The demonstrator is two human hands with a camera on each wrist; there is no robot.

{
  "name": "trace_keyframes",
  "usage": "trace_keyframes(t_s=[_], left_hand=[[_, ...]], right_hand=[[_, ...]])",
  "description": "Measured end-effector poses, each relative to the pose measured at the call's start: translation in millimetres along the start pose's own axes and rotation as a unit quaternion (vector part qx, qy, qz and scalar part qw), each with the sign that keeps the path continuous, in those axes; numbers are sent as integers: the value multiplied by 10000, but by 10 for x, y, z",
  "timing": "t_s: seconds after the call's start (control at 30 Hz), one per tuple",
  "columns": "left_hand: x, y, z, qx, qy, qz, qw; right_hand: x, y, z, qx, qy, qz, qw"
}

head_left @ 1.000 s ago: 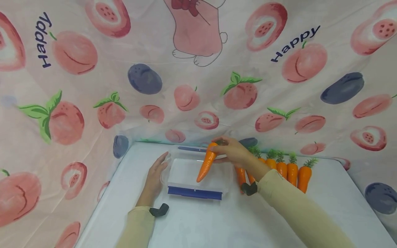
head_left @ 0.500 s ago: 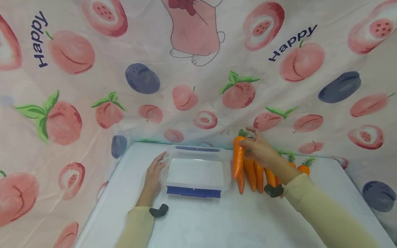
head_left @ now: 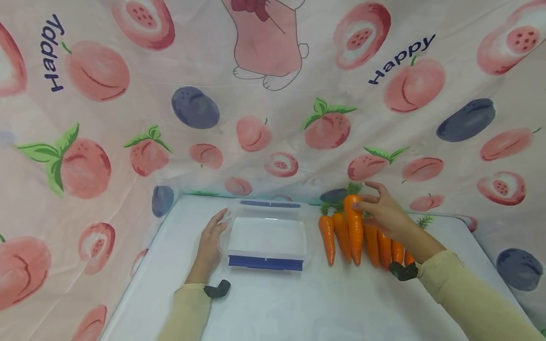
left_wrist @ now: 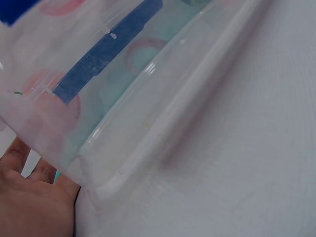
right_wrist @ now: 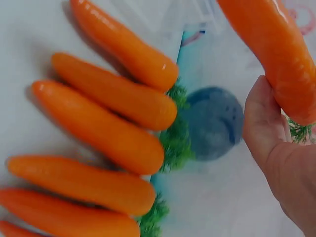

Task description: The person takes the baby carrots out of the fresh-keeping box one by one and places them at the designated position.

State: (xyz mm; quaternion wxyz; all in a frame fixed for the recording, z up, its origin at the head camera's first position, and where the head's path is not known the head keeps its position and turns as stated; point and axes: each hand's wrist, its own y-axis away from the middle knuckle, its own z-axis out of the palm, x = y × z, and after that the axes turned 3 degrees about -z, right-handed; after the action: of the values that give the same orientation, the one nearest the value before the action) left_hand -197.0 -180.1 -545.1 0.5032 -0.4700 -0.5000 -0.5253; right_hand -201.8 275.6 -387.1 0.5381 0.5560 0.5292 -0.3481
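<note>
My right hand (head_left: 386,210) pinches an orange carrot (head_left: 353,227) near its leafy green top. In the right wrist view this carrot (right_wrist: 279,54) is raised above the others, with the thumb against its thick end. Below it lies a row of several carrots (head_left: 327,239), leaves toward the back and tips toward the front. At the left, my left hand (head_left: 210,244) rests along the side of a clear plastic food container (head_left: 309,232) with blue clip flaps. The left wrist view shows relaxed fingers (left_wrist: 44,173) at the container's corner.
The white table (head_left: 273,308) carries everything. A fruit-printed cloth (head_left: 273,106) hangs right behind the table's back edge and along its sides. Carrots stand close to the container's right side. Dark cameras (head_left: 217,289) sit on both wrists.
My right hand has carried the carrot rightward from over the container to over the carrot row. The left hand has stayed at the container's side.
</note>
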Motion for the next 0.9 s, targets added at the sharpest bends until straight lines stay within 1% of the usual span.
trace_keyframes(t_s=[0.2,0.3,0.4,0.5,0.67,0.77,0.9], left_hand=[[-3,-5,-1,-90,44,-8,9999],[-3,-9,-3,-111,62,-21,9999],[-4,-15,-8,-135,100,-51,9998],[-4,-16,-13,-149,84,-65,9998],[-4,-16,-21,-67,-218,36,9997],[-11,-18,-24,-36,-330,81,9994],[-34,-29,-27,-25,-315,78,9995]], right_hand=[[106,74,-234,139,502,192,9985],[155,118,-358,130,803,209,9965],[195,166,-479,160,952,235,9951],[232,207,-601,177,841,304,9958],[317,264,-810,263,651,384,9968],[383,291,-946,406,585,421,9966],[481,331,-1132,548,296,360,9974]])
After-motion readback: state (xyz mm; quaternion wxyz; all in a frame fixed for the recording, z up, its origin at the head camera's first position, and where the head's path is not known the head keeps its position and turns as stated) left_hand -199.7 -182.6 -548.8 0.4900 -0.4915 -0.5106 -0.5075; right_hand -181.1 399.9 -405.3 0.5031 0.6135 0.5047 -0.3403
